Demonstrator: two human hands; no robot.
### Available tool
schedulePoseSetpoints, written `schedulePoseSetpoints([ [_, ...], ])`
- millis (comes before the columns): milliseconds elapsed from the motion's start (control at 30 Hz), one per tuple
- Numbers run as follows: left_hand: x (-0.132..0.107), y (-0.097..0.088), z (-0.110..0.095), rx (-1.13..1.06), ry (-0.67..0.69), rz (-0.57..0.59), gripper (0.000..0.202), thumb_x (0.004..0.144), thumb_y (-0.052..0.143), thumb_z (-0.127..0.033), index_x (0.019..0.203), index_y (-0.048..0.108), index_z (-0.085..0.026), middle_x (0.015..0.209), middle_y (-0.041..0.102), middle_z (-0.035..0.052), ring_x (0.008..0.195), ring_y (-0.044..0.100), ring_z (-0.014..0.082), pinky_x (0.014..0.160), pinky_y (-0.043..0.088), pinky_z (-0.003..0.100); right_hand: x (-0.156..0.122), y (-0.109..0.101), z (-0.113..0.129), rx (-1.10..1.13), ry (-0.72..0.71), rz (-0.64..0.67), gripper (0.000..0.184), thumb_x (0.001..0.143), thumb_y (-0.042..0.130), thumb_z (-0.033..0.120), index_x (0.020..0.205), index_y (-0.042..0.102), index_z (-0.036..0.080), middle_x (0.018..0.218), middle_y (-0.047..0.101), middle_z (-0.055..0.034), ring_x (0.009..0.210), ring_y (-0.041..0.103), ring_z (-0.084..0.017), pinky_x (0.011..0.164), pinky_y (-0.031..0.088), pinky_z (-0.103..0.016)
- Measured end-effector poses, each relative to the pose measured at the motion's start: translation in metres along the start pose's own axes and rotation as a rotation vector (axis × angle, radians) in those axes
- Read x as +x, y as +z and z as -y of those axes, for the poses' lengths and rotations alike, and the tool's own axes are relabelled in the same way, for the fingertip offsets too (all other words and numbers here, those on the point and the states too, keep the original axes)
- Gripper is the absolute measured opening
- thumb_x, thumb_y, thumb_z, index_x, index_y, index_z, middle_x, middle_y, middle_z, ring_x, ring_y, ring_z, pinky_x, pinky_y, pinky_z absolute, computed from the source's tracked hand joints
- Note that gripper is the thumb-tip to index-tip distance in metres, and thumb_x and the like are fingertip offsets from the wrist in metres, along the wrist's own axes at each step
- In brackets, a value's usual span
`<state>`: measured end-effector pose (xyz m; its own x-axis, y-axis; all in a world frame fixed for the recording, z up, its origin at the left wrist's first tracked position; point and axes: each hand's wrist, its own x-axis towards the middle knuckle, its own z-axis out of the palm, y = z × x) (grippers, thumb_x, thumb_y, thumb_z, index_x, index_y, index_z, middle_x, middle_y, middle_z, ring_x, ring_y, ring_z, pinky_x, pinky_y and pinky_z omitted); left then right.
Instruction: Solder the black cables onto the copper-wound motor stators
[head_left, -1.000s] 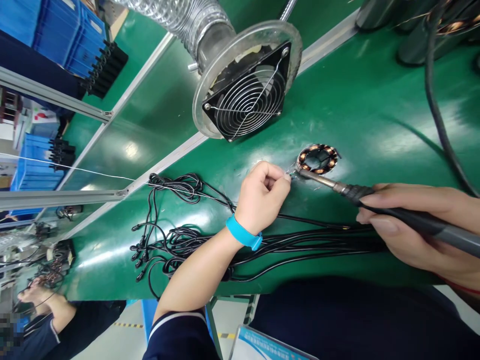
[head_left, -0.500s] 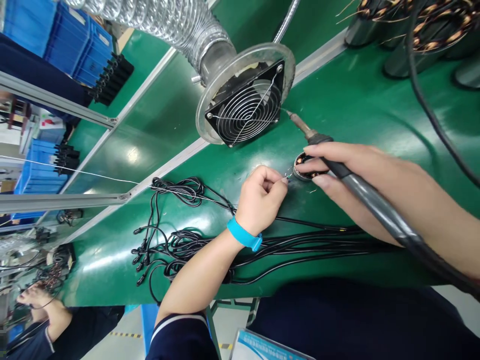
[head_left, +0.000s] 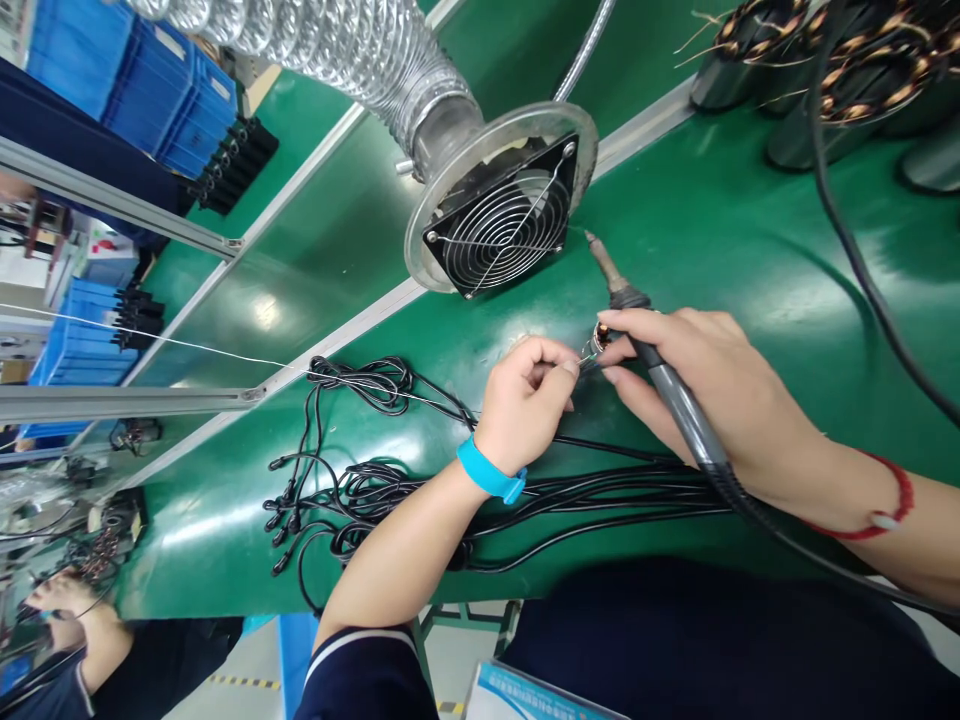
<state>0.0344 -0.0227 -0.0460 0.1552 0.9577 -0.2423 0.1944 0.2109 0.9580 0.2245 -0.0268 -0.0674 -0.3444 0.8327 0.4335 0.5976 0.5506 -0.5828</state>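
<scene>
My left hand, with a blue wristband, is closed in a pinch on thin wires whose ends reach toward a small copper-wound motor part. My right hand grips a soldering iron, its tip slanting up and left, away from the wires. The thumb and a finger of that hand are close to the motor part and partly hide it. A thin pale strand runs in from the left toward my left hand. Black cables lie on the green bench below my hands.
A fume extractor fan on a silver duct hangs just beyond my hands. Several larger copper-wound cylinders stand at the back right, near a hanging black cord. Blue bins are at the left. A co-worker's hands show lower left.
My right hand and the soldering iron have shifted, the iron's tip moving slightly right and down. My fingers cover more of the motor part. My left hand has barely moved.
</scene>
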Motion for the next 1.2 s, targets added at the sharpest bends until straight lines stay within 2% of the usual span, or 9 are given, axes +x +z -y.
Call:
schedulePoseSetpoints([
  [100,-0.002,-0.004,0.002,0.123,0.231,-0.047,0.011,0.095,0.065,-0.023,0.085,0.066,-0.020,0.104,0.070,0.0065,0.076,0.067,0.0127,0.063,0.058,0.027,0.001,0.001,0.002,0.010,0.029,0.004,0.039,0.105,0.052,0.026,0.144,0.049,0.029,0.101,0.075,-0.0023,0.093,0.071,-0.025,0.092,0.054,-0.044],
  [200,-0.004,-0.006,0.003,0.310,0.470,-0.064,0.011,0.097,0.065,-0.021,0.088,0.070,-0.021,0.110,0.072,0.0088,0.102,0.070,0.0209,0.087,0.061,0.036,0.002,-0.001,0.006,0.034,0.041,-0.022,0.039,0.106,0.053,0.026,0.144,0.050,0.030,0.100,0.075,-0.0021,0.093,0.071,-0.024,0.092,0.055,-0.043],
  [267,-0.006,-0.006,0.002,0.419,0.561,-0.048,0.011,0.098,0.064,-0.019,0.091,0.071,-0.022,0.113,0.073,0.0089,0.109,0.069,0.0220,0.095,0.059,0.039,0.004,-0.002,0.008,0.050,0.025,-0.052,0.038,0.106,0.053,0.025,0.143,0.051,0.030,0.100,0.074,-0.0016,0.092,0.071,-0.023,0.089,0.055,-0.040],
  [333,-0.007,-0.006,0.002,0.496,0.589,-0.037,0.009,0.099,0.063,-0.019,0.096,0.070,-0.023,0.116,0.072,0.0097,0.109,0.068,0.0222,0.094,0.058,0.038,0.005,-0.002,0.010,0.065,0.009,-0.071,0.036,0.106,0.054,0.024,0.141,0.052,0.030,0.100,0.074,-0.0008,0.090,0.071,-0.022,0.086,0.055,-0.038],
  [533,-0.005,-0.006,0.001,0.526,0.603,-0.046,0.016,0.093,0.059,-0.010,0.085,0.058,-0.023,0.094,0.067,0.0062,0.093,0.064,0.0199,0.082,0.055,0.034,0.005,0.001,0.000,0.113,0.074,-0.043,0.037,0.105,0.052,0.026,0.141,0.054,0.032,0.103,0.074,-0.0013,0.101,0.073,-0.024,0.093,0.057,-0.041],
  [733,0.000,-0.007,0.003,0.382,0.401,-0.057,0.015,0.086,0.062,-0.008,0.078,0.060,-0.020,0.086,0.063,0.0023,0.070,0.054,0.0125,0.066,0.049,0.026,-0.001,-0.012,-0.025,0.041,-0.147,0.048,0.042,0.103,0.051,0.023,0.145,0.053,0.028,0.110,0.075,-0.0022,0.098,0.068,-0.025,0.089,0.053,-0.041],
  [933,0.005,-0.005,0.005,0.289,0.253,-0.098,0.014,0.082,0.067,-0.006,0.076,0.063,-0.018,0.081,0.061,0.0000,0.071,0.053,0.0108,0.066,0.048,0.023,0.017,-0.009,-0.029,-0.014,-0.211,0.084,0.031,0.107,0.050,0.026,0.138,0.055,0.027,0.089,0.071,-0.0019,0.077,0.063,-0.023,0.077,0.049,-0.040],
  [1067,0.007,-0.006,0.007,0.212,0.201,-0.099,0.011,0.084,0.067,-0.009,0.078,0.064,-0.018,0.084,0.060,-0.0004,0.065,0.052,0.0089,0.061,0.046,0.023,0.027,0.001,-0.034,-0.040,-0.154,0.060,0.037,0.108,0.049,0.026,0.145,0.051,0.029,0.099,0.073,-0.0031,0.084,0.066,-0.024,0.079,0.051,-0.041],
  [1200,0.009,-0.008,0.011,0.211,0.237,-0.085,0.010,0.085,0.067,-0.011,0.080,0.063,-0.018,0.087,0.061,0.0003,0.066,0.052,0.0089,0.061,0.047,0.023,0.018,-0.004,-0.027,-0.018,-0.207,0.015,0.041,0.105,0.053,0.023,0.146,0.051,0.028,0.103,0.075,-0.0027,0.087,0.068,-0.024,0.078,0.052,-0.040],
])
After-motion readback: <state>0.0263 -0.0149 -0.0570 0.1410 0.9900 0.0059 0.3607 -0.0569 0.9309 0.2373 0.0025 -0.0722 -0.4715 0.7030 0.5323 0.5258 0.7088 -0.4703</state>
